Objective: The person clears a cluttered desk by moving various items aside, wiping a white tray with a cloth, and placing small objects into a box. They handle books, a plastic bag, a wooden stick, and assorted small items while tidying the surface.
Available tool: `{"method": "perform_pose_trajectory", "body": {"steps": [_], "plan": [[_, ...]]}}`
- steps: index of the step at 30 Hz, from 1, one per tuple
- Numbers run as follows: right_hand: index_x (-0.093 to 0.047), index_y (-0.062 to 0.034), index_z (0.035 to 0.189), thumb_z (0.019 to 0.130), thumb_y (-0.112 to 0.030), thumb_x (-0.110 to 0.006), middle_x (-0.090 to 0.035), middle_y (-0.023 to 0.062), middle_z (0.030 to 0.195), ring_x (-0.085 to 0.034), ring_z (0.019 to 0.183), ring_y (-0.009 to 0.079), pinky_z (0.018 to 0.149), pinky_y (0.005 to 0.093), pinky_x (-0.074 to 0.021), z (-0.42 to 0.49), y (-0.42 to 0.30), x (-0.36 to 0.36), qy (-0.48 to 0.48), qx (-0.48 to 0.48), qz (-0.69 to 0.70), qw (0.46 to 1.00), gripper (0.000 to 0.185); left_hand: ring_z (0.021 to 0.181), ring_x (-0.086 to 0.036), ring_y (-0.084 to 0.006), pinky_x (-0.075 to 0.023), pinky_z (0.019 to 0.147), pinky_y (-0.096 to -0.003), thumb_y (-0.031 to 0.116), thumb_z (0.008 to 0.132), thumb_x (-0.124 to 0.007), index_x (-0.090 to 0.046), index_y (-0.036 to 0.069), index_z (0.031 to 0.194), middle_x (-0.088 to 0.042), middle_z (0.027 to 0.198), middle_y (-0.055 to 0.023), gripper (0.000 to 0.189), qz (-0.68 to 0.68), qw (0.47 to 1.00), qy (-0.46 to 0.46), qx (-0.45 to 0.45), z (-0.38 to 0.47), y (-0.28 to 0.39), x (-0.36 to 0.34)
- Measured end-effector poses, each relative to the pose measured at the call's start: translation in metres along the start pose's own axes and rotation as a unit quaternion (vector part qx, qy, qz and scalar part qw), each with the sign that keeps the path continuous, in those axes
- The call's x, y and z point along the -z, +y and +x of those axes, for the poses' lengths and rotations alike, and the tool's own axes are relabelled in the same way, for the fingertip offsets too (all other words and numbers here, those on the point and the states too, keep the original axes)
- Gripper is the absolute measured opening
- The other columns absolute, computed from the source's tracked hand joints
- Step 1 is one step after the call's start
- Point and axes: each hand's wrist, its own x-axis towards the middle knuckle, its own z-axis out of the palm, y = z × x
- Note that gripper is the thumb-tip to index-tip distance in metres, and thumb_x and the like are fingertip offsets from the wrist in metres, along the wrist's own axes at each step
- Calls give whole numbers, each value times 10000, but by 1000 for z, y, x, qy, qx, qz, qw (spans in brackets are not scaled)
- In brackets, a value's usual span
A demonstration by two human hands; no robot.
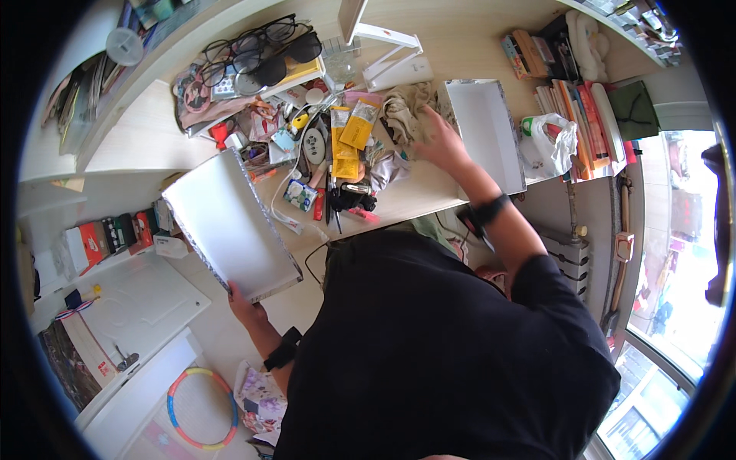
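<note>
My left hand [247, 310] grips the near corner of an open, white-lined box [230, 224] with grey patterned edges. The box is tilted beside the desk's left front edge, and its inside looks bare. Over the desk, my right hand [443, 141] reaches to a crumpled beige cloth [405, 109]. Its fingers touch the cloth, but whether they grip it is unclear. Just right of that hand lies a second white-lined box [486, 132]. Left of the cloth are yellow sachets [353, 135], a white remote control [314, 145] and a crumpled grey cloth [391, 169].
Several pairs of glasses [259, 49] top the clutter at the back left. A white cable [278, 198] trails over the desk's front edge. A white folding stand [391, 40] rises at the back. Beyond the right box are a plastic bag [549, 146] and upright books [586, 126].
</note>
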Motion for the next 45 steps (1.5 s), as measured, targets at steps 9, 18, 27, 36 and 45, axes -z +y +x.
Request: {"method": "perform_pose_trajectory", "body": {"steps": [9, 18, 27, 36, 45], "plan": [[-638, -127, 1154, 707, -297, -669, -682, 179, 995, -641, 970, 352, 853, 422, -506, 79, -12, -25, 21, -68, -66, 995, 479, 1198, -520, -290, -463, 981, -443, 324, 971, -545, -388, 17, 1385, -514, 1331, -125, 539, -80, 995, 41, 45, -7, -16, 18], [-643, -36, 1027, 848, -131, -629, -647, 13, 831, -577, 675, 61, 553, 206, -480, 79, 16, 145, 212, -43, 350, 912, 203, 1230, -501, -313, -467, 988, -478, 342, 965, -547, -339, 72, 1430, -472, 1385, -130, 577, -132, 985, 89, 69, -18, -28, 12], [-548, -83, 1301, 762, -338, -757, -668, 178, 1005, -665, 850, 275, 764, 383, -532, 37, 103, 99, 90, -62, -49, 993, 632, 1178, -538, -280, -493, 959, -429, 308, 947, -583, -428, 95, 1354, -532, 1308, -107, 485, -156, 978, 120, 65, -21, -42, 3], [-377, -45, 1386, 757, -143, -567, -641, 242, 1065, -604, 969, 442, 855, 491, -489, -51, 48, 0, -71, -101, -38, 992, 664, 1117, -576, -256, -521, 899, -379, 313, 947, -581, -462, 118, 1327, -574, 1242, -86, 443, -169, 976, 114, 72, -5, -46, 21], [-348, 19, 1399, 818, -271, -608, -571, 281, 1183, -547, 1089, 433, 951, 438, -438, -54, -22, -28, 96, 37, -101, 990, 700, 1137, -556, -259, -508, 922, -390, 308, 956, -568, -445, 120, 1346, -551, 1273, -89, 451, -173, 977, 104, 71, 8, -38, 21]]}}
